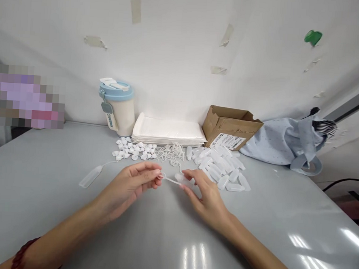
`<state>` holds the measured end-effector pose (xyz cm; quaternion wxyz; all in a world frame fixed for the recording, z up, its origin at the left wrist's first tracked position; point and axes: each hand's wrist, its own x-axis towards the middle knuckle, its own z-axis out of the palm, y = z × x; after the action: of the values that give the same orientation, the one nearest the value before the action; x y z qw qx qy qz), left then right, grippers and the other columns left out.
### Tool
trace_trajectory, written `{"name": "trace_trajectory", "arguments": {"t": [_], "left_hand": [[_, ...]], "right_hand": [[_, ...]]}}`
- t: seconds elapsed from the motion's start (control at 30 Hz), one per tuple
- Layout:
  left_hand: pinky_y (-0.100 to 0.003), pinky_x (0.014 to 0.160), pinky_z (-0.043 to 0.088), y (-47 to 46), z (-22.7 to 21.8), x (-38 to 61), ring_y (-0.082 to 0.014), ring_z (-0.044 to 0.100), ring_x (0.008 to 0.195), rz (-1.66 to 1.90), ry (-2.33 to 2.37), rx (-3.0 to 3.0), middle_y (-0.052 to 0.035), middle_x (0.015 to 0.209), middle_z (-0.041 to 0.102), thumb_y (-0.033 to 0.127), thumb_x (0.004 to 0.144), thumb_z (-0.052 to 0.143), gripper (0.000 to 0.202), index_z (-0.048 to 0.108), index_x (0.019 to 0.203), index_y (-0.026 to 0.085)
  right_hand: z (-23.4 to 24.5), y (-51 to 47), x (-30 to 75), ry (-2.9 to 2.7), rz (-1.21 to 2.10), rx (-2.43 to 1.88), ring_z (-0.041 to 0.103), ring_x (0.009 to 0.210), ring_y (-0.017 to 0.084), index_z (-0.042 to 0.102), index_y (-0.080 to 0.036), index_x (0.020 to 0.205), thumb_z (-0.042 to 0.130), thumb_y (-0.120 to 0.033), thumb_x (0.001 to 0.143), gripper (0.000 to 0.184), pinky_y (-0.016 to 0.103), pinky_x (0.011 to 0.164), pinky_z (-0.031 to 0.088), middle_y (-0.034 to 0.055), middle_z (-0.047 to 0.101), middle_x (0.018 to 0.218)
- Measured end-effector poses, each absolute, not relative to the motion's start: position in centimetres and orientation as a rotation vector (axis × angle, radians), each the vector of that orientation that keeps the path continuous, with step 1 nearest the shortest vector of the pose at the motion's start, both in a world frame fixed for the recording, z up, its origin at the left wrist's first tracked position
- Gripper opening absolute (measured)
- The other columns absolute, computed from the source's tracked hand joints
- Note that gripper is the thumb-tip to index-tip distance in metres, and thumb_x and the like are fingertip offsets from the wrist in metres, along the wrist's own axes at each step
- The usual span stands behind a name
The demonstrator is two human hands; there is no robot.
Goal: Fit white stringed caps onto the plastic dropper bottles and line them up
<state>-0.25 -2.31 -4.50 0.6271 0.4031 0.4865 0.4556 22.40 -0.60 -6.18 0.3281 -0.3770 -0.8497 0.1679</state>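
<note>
My left hand (134, 182) pinches the looped end of a thin white string (169, 179) just above the grey table (71, 209). My right hand (203, 190) holds a small clear plastic tube (183, 179) at the string's other end, fingers closed round it. Both hands meet near the table's middle. Behind them lie a pile of clear tubes (223, 165), a tangle of white strings (172, 153) and a scatter of small white caps (134, 150). One finished-looking tube with a string (91, 176) lies alone at the left.
A cream tumbler with a blue lid (118, 106), a stack of white sheets (167, 131) and an open cardboard box (228, 127) stand along the white wall. A pale blue cloth bag (288, 143) lies at the right. A black cable (343, 182) runs off the right edge.
</note>
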Motion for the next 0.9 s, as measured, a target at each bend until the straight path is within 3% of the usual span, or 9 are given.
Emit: {"name": "trace_trajectory", "arguments": {"t": [0.23,0.9], "left_hand": [[-0.023,0.075,0.052,-3.3,-5.4,1.8,-0.0116,0.060,0.072,0.918,0.917,0.733,-0.0009,0.075,0.066,0.034,0.070,0.079,0.015,0.074,0.075,0.021],[-0.019,0.072,0.047,-3.3,-6.0,2.1,-0.0077,0.055,0.068,0.980,0.881,0.675,0.0015,0.072,0.063,0.028,0.072,0.079,0.015,0.073,0.077,0.016]], "right_hand": [[-6.4,-2.1,21.4,-2.205,0.557,-0.859,0.063,0.086,0.019,0.051,-0.019,0.121,0.051,-0.019,0.092,0.029,0.033,0.074,0.055,0.0100,0.067,0.099],[-6.9,-2.0,21.3,-2.218,0.496,-0.677,0.064,0.090,0.018,0.053,-0.021,0.127,0.053,-0.016,0.092,0.035,0.031,0.076,0.057,0.0101,0.065,0.100]]}}
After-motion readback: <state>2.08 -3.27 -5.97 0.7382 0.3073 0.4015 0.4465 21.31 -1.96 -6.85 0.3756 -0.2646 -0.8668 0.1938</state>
